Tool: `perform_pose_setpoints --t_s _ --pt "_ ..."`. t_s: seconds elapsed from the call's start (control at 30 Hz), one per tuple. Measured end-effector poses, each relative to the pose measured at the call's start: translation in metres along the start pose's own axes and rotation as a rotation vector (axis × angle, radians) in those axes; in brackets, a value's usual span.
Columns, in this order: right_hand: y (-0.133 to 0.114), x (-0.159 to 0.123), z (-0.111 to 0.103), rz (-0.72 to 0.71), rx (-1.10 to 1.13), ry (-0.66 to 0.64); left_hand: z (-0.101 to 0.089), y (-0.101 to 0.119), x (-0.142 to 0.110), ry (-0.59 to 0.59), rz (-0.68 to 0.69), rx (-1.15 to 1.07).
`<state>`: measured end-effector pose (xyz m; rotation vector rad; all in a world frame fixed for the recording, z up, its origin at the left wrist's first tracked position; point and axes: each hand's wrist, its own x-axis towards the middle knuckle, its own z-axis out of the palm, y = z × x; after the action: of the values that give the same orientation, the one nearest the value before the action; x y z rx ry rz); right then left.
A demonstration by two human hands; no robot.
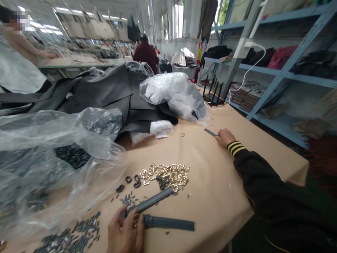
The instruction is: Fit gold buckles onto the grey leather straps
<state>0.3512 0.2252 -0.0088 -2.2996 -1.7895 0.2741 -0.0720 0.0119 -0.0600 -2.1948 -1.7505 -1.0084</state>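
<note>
At the near edge of the table, my left hand [126, 230] has its fingers closed round a dark grey strap [171, 224] with a gold buckle [136, 220] at its end. A second length of dark grey strap [156, 200] slants up from the same fingers; whether the two are joined is hidden. Farther off to the right, my right hand [225, 137] grips the end of a narrow dark strip [210, 132] just over the tabletop. Between the hands lies a pile of gold buckles [168, 174], with several black loops [137, 181] beside it.
Small dark pieces [71, 235] are scattered at the front left. Clear plastic bags [65, 147] and dark sheet material [105, 91] cover the left side. A white bag [173, 91] and a black router [214, 93] stand at the back. Blue shelving [279, 73] borders the right; people are beyond.
</note>
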Motion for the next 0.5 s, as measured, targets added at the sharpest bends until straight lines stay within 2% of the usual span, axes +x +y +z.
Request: perform_pose_setpoints --t_s 0.1,0.2,0.23,0.27,0.33,0.4,0.5 --pt "-0.017 -0.047 -0.009 -0.103 0.109 -0.12 -0.008 0.02 0.006 0.012 -0.088 0.028" --pt "-0.052 -0.116 -0.014 -0.245 0.283 -0.305 -0.016 0.035 0.011 0.06 -0.15 -0.038" --pt "-0.066 -0.142 -0.013 -0.304 0.383 -0.411 -0.02 0.041 0.012 0.051 -0.196 -0.114" --pt "-0.08 -0.167 -0.011 -0.348 0.63 -0.619 -0.024 0.047 0.014 0.015 -0.268 -0.224" --pt "-0.103 -0.21 -0.004 -0.313 0.936 -0.902 -0.034 0.061 0.017 -0.142 -0.473 -0.516" --pt "-0.118 -0.241 0.004 -0.242 1.08 -1.036 -0.041 0.074 0.019 -0.295 -0.674 -0.826" --pt "-0.126 -0.261 0.014 -0.17 1.146 -1.08 -0.047 0.082 0.018 -0.346 -0.846 -1.14"
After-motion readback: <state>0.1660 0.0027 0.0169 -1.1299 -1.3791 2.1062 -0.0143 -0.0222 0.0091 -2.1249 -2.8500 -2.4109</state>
